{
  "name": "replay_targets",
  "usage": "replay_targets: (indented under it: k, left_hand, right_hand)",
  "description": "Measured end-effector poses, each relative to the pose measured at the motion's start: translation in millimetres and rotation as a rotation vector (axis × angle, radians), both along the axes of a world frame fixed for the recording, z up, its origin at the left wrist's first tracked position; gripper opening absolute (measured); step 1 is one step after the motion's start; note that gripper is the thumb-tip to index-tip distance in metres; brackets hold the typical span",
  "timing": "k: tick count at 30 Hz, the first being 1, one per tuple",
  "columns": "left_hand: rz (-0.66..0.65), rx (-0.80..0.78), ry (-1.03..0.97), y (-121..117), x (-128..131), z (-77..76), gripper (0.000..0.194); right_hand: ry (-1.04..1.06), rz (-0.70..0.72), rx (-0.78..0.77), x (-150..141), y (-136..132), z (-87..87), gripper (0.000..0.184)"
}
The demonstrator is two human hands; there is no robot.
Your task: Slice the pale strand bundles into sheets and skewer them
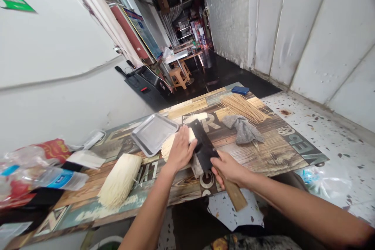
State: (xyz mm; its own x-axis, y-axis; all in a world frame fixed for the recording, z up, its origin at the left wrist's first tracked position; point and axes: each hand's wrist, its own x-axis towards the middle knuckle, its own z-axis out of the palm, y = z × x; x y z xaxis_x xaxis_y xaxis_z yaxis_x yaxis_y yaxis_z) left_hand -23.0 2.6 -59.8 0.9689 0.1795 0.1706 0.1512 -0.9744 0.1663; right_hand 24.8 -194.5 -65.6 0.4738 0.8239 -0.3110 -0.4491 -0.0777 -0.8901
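My right hand point(230, 168) is closed round the wooden handle point(236, 195) of a dark cleaver point(203, 146), whose blade lies across a pale bundle of enoki mushrooms point(168, 147). My left hand point(180, 150) presses down on that bundle beside the blade, fingers together. A second, larger enoki bundle point(120, 179) lies to the left on the printed wooden tabletop point(278, 152). An empty metal tray point(154, 133) sits just behind the cut bundle.
Bamboo skewers point(243, 107) and a grey cloth point(243, 129) lie at the back right, a blue flat box point(240, 90) beyond them. A plastic water bottle point(58, 178) and red packaging point(54, 149) crowd the left end. Stools and tables stand down the corridor.
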Motion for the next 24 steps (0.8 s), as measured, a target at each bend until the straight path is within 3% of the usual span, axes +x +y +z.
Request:
replay_targets:
  k: [2, 5, 10, 13, 16, 18, 20, 22, 24]
  left_hand:
    - [-0.012, 0.004, 0.002, -1, -1, 1.2, 0.068]
    - [0.039, -0.028, 0.02, 2, 1, 1.2, 0.07]
    - [0.12, -0.085, -0.043, 13, -8, 6.6, 0.072]
    - [0.169, -0.066, -0.206, 19, -27, 31.4, 0.069]
    - [0.151, -0.02, -0.357, 30, -25, 74.3, 0.065]
    - [0.091, 0.029, -0.376, 39, 0, 100.0, 0.065]
    - [0.027, 0.05, -0.326, 47, 42, 112.3, 0.061]
    - [-0.026, -0.007, -0.167, 53, 90, 107.5, 0.055]
    - [-0.068, -0.04, -0.073, 54, 133, 89.2, 0.049]
  right_hand:
    - [0.012, -0.01, 0.008, -9, -4, -6.6, 0.01]
    - [-0.001, -0.026, -0.003, -12, 16, -6.5, 0.007]
    - [-0.019, 0.009, -0.001, -14, 57, 17.9, 0.01]
    - [-0.127, 0.08, 0.076, -20, 61, 40.2, 0.01]
    - [-0.287, 0.135, 0.203, -10, 66, 68.5, 0.01]
    - [-0.278, 0.08, 0.223, 10, 74, 86.3, 0.012]
    - [-0.179, -0.019, 0.176, 39, 81, 96.7, 0.013]
    - [-0.106, -0.087, 0.116, 70, 86, 96.1, 0.014]
    - [-0.071, -0.121, 0.054, 99, 87, 85.2, 0.016]
